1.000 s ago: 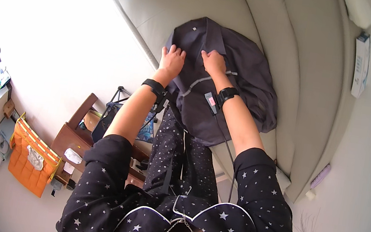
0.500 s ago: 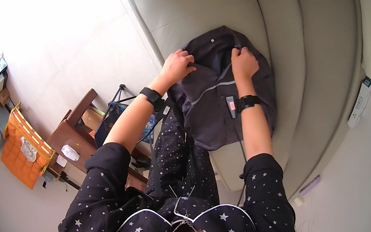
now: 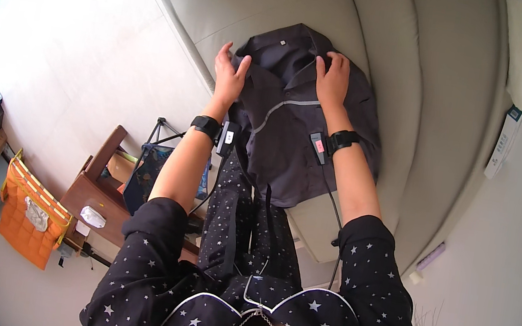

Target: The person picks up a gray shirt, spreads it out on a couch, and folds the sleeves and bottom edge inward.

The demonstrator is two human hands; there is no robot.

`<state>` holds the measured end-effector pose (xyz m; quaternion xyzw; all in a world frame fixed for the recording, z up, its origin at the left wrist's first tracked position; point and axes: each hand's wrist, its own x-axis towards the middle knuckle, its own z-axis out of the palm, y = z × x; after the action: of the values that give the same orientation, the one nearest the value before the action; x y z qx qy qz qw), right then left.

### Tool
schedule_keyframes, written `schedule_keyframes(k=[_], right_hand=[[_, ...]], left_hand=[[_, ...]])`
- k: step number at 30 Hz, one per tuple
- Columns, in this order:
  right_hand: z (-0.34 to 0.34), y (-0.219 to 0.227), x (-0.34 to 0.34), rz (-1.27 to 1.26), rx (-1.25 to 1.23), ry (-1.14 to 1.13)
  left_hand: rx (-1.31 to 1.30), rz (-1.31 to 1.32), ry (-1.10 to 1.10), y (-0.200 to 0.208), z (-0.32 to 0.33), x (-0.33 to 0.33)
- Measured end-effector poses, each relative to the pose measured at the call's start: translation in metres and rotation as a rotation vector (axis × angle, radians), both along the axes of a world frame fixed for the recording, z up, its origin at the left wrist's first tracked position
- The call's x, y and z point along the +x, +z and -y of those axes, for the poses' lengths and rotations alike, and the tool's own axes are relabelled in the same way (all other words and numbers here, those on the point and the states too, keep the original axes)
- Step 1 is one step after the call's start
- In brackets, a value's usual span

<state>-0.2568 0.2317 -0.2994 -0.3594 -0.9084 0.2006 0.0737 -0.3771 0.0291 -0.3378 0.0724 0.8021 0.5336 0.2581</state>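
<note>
A dark grey collared jacket lies spread on the beige sofa, front side up, with a light grey stripe across its chest. Its collar is at the far end, where a small white label shows inside the neck. Beside the collar's left edge is my left hand, thumb and fingers apart, holding nothing. My right hand rests over the right side of the collar, its thumb and fingers apart and no cloth visibly pinched. Black straps with small boxes and cables are on both wrists.
Backrest folds of the sofa rise on the right, with a white box beyond. On the left are a brown wooden table bearing a white packet, a dark folding stool and a chair with an orange cushion.
Both hands have let go of the collar and their fingers have spread. The left hand moved slightly left and away from me. The collar now lies flatter, with its front edges closer together.
</note>
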Motion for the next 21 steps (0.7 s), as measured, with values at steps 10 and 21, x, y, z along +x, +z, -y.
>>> schedule_keyframes(k=[10,21], right_hand=[[0.007,-0.006,-0.021,0.349,-0.106,0.255],[0.015,-0.034,-0.008,0.368,-0.062,0.333]], left_hand=[[-0.285,0.052,-0.621,0.034,0.005,-0.027],[-0.464,-0.517,-0.796,0.034,0.000,-0.031]])
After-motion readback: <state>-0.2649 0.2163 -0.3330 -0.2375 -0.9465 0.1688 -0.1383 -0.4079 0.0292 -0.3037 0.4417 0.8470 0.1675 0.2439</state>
